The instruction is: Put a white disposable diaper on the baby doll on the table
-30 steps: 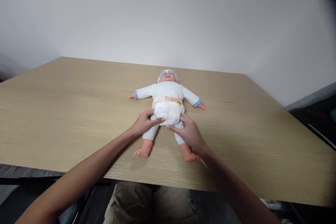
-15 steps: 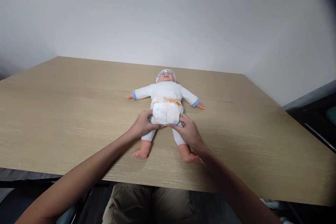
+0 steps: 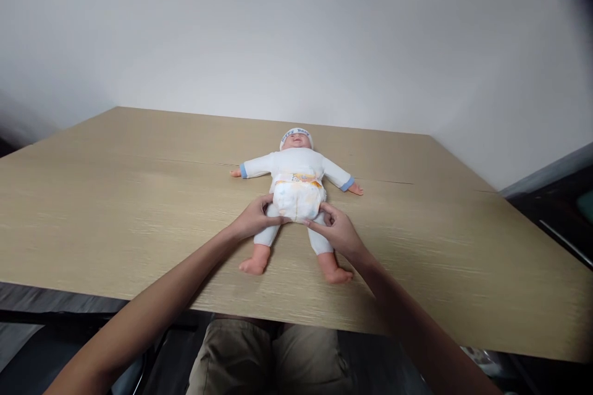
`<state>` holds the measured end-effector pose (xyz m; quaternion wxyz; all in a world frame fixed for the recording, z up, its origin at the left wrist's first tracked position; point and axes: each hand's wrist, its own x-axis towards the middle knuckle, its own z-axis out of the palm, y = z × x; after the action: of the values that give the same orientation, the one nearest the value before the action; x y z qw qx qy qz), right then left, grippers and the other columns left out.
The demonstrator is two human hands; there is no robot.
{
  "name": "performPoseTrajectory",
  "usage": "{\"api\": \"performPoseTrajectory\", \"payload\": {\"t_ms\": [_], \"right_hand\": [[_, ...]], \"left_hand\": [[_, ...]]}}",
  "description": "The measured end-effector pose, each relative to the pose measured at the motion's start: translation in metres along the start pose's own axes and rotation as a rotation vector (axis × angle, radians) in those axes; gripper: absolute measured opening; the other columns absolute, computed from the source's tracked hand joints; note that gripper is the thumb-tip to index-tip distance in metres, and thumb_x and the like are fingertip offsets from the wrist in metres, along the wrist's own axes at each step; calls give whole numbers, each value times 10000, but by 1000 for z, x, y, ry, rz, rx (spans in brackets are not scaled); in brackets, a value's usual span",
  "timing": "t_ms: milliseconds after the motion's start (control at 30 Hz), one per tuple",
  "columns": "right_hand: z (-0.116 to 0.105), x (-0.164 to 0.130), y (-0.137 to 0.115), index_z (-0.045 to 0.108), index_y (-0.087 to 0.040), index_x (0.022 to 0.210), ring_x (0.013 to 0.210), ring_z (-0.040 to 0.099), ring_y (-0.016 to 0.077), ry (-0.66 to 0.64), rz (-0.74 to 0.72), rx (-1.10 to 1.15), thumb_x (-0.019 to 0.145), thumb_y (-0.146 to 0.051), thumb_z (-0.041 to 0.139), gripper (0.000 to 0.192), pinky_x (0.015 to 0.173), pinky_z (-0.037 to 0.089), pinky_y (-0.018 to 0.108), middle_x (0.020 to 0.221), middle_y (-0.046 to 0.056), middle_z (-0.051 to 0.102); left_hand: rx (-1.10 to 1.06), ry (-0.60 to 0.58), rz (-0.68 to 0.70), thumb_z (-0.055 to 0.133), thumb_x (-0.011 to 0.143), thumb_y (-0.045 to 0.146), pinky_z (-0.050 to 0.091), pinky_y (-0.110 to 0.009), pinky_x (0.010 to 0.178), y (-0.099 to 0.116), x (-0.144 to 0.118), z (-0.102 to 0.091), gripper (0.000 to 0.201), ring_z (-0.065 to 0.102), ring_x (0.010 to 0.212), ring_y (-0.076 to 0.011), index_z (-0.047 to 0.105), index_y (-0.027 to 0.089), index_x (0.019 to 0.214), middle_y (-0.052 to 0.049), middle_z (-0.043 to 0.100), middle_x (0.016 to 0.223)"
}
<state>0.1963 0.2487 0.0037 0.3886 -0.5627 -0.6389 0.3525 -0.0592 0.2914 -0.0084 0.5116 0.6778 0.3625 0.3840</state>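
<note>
A baby doll in a white suit and cap lies on its back on the wooden table, arms spread, feet toward me. It wears a white diaper with an orange printed band at the waist. My left hand pinches the diaper's lower left edge beside the doll's thigh. My right hand pinches the lower right edge, resting over the other thigh. Both hands grip the diaper near the crotch.
A plain white wall rises right behind the table's far edge. The table's near edge runs just above my lap. Dark floor and furniture show at the far right.
The view tilted slightly, so the doll sits a little higher and farther in the picture. My hands stay on the diaper's lower edge, with fingers shifted slightly inward.
</note>
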Motion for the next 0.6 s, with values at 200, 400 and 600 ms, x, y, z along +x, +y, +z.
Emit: {"api": "performPoseTrajectory", "payload": {"t_ms": [200,400,600], "right_hand": [[-9,-27,1,692,-245,1380,954,632,238,-12,29,159,814,-439,803,609,808,556,368,1212,80,764],[-32,-32,12,598,-269,1490,1020,677,272,134,-27,7,951,-454,677,576,851,599,441,1413,140,702],[-36,52,43,557,-138,1496,1314,554,381,471,-349,-627,976,-365,588,568,1147,437,580,1450,227,628]], "left_hand": [[-364,6,-115,908,826,411,536,-396,1036,-4,-13,-12,568,720,1147,-257,677,187,1294,-115,777,1237],[-73,172,-9,734,972,404,525,-417,1011,-15,-19,-36,402,693,1098,-248,643,185,1297,-144,748,1282],[835,466,184,664,970,305,365,-533,1177,-35,33,-52,412,525,1335,-368,614,180,1360,-174,633,1437]]}}
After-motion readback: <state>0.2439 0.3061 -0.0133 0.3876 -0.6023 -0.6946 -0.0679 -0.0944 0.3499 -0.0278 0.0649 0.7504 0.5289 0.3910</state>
